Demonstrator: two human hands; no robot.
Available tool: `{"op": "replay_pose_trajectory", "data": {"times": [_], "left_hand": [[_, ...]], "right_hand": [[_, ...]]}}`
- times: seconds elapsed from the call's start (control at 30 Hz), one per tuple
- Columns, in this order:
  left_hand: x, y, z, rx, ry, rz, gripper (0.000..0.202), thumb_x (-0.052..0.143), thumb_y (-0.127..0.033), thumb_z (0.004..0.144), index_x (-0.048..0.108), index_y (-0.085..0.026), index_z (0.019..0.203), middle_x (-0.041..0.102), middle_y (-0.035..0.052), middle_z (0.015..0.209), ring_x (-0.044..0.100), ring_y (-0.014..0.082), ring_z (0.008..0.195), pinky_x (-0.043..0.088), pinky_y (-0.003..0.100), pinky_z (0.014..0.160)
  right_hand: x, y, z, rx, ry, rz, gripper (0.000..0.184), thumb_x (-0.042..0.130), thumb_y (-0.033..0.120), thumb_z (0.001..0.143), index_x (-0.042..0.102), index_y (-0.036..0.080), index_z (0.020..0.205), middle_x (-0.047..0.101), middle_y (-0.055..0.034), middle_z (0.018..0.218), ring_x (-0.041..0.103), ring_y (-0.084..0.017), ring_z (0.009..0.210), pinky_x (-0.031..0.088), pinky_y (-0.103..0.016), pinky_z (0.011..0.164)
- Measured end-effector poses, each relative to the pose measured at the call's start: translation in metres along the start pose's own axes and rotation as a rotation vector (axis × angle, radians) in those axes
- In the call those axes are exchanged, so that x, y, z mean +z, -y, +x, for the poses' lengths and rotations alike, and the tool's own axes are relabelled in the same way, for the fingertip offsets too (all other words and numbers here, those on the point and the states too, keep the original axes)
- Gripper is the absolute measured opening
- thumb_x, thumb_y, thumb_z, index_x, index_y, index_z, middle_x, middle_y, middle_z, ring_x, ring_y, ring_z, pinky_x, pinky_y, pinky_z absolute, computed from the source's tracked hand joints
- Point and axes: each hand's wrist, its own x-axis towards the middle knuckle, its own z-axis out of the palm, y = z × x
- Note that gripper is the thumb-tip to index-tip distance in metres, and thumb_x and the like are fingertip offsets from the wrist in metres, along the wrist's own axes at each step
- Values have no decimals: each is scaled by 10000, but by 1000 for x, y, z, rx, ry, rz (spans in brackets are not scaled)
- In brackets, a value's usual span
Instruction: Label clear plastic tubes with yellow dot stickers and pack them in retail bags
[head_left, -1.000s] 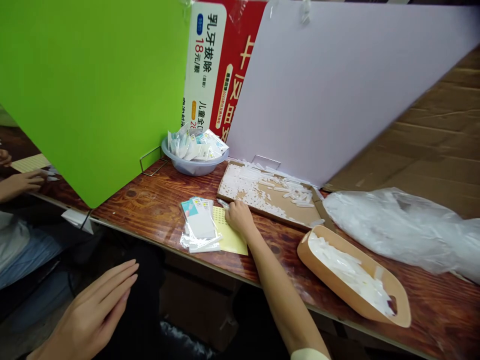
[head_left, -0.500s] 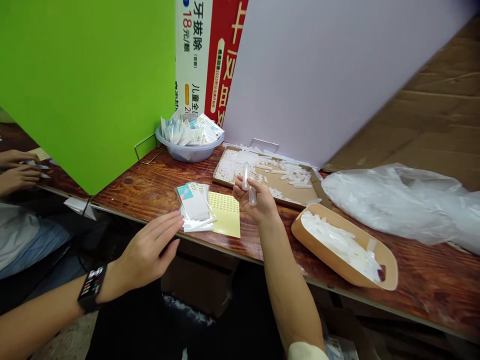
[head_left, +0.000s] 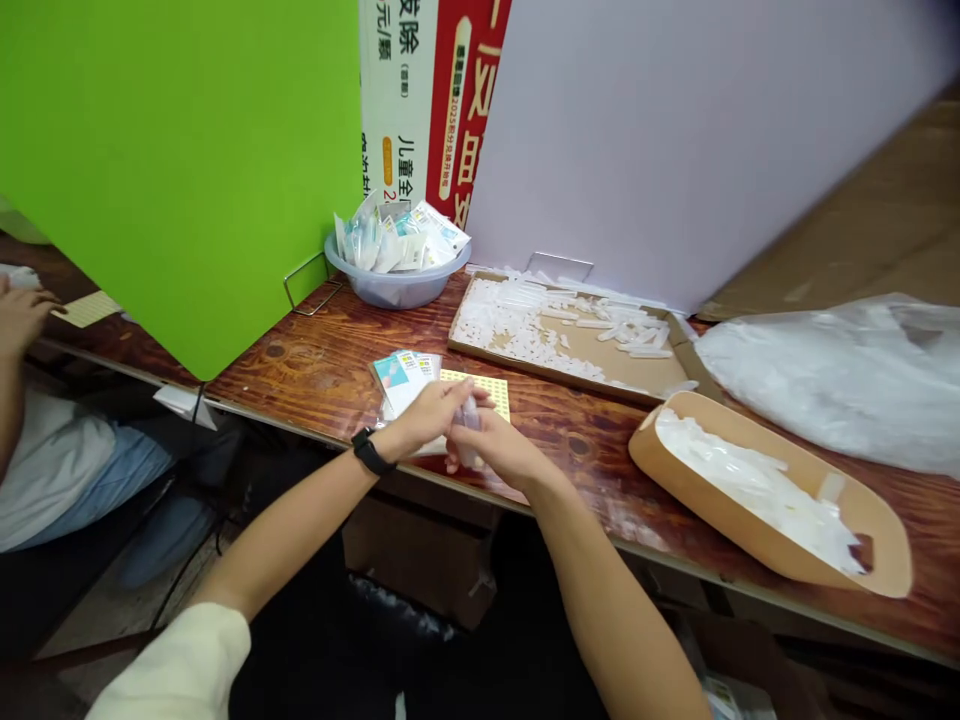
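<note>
My right hand is closed round small clear plastic tubes, held above the table's front edge. My left hand meets it from the other side, its fingers closed over the same tubes. The fingers overlap and hide part of the tubes, so how many there are cannot be told. Just behind my left hand lie printed cards in clear bags, partly covered by it. A yellow sticker sheet with rows of small dots lies beside the cards, partly hidden by my hands.
A blue bowl of bagged cards stands at the back. A cardboard tray holds white pieces and clear strips. At right are an orange scoop-shaped container and a clear plastic bag. Green and lilac panels stand behind. Another person's hand shows left.
My left hand has moved right from the bagged cards to join my right hand. The right hand has lowered with the tubes and turned. The camera view has shifted somewhat.
</note>
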Motion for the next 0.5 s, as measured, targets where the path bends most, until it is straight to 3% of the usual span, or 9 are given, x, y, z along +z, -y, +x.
{"op": "replay_pose_trajectory", "data": {"times": [0.13,0.2,0.33,0.43,0.5], "left_hand": [[-2,15,-24,-61,55,3,571,614,-648,733,716,-115,910,704,93,760,599,137,503,452,213,422],[-2,16,-28,-46,0,0,509,672,-590,713,717,-109,873,703,90,758,596,137,507,436,208,406],[-7,15,-19,-47,-258,-208,474,664,-562,740,654,-89,707,694,108,720,598,139,516,449,221,445],[-20,11,-7,40,-491,-459,378,680,-477,768,572,-116,740,667,61,650,640,153,574,522,267,602],[-27,7,-1,134,-580,-583,304,701,-389,774,529,-148,842,658,19,635,666,163,618,542,319,711]], "right_hand": [[4,-10,6,60,9,-183,78,580,193,691,547,163,626,566,19,450,520,-104,406,345,-186,382],[9,-10,8,52,-8,-179,59,607,160,661,553,169,681,554,42,446,507,-96,391,369,-179,374],[15,-7,12,96,17,-43,149,670,248,703,561,152,736,621,1,577,586,-113,457,473,-202,422],[19,-7,19,-65,-188,51,300,675,390,765,558,159,917,641,-3,712,641,-122,559,558,-254,545],[25,-11,25,-213,-349,80,383,682,428,767,533,187,1023,621,22,751,648,-113,593,580,-279,621]]}}
